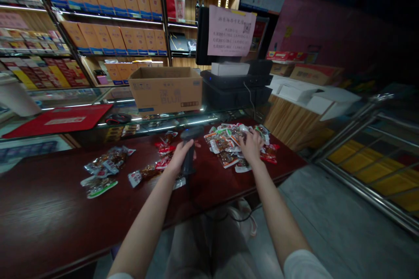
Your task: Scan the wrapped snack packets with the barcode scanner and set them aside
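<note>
My left hand is closed round the handle of a dark barcode scanner, held over the front part of the counter. My right hand reaches into a heap of small sealed snack packets, its fingers apart and bent over the top ones. Part of the heap is hidden beneath that hand. Red snack packets and a clear one with brown contents lie left of the scanner. Farther left is a smaller group of packets, with a green-edged packet at its near side.
The dark red counter spans the front. Behind it stand a cardboard box, a monitor with a paper sign, a mouse on a red mat and a white cup. A metal railing is at right.
</note>
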